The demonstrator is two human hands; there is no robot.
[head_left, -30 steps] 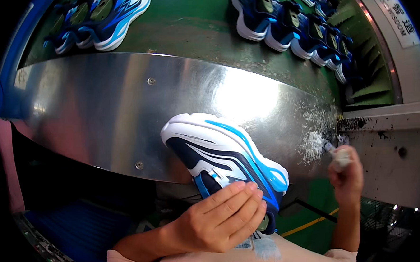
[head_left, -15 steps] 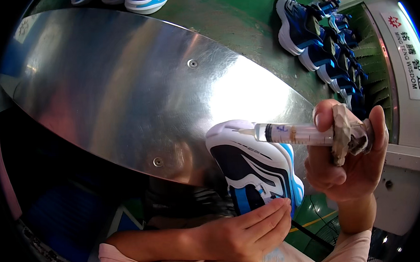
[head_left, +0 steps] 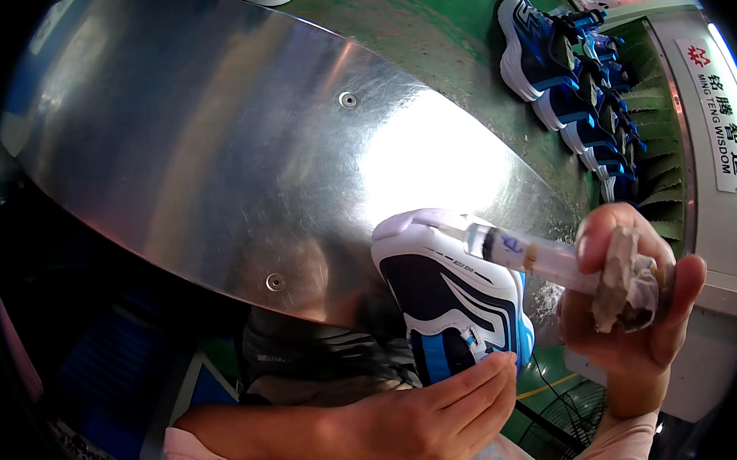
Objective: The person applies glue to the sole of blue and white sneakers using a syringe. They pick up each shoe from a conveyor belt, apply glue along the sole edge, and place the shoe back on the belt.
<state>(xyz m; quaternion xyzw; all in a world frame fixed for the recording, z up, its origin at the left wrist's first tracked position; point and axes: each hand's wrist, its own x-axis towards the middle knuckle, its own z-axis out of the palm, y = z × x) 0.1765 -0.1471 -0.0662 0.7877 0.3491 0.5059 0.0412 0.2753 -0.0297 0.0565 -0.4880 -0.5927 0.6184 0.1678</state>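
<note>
A white, black and blue sneaker (head_left: 442, 288) rests against the near edge of the metal table, toe pointing away from me. My left hand (head_left: 457, 413) is closed on its heel end, fingers together; the thumb is hidden. A clear syringe (head_left: 541, 261) with a dark plunger seal slants across the toe. Its thin tip lies at the white sole edge by the toe; whether it touches cannot be made out. Around the syringe's rear, wrapped in lumpy whitish material, my right hand (head_left: 626, 296) is closed, with the thumb at the plunger end.
The polished metal table (head_left: 239, 153) curves across the middle, with round screws in it. Beyond lies a green conveyor belt (head_left: 408, 36). Several navy and white shoes (head_left: 534, 50) stand in a row toward a machine opening with green strip curtains (head_left: 655, 132). A fan (head_left: 562, 416) is low at right.
My right hand has shifted right and slightly down, and the syringe now slants more steeply. The sneaker sits slightly further right in view, still held by my left hand.
</note>
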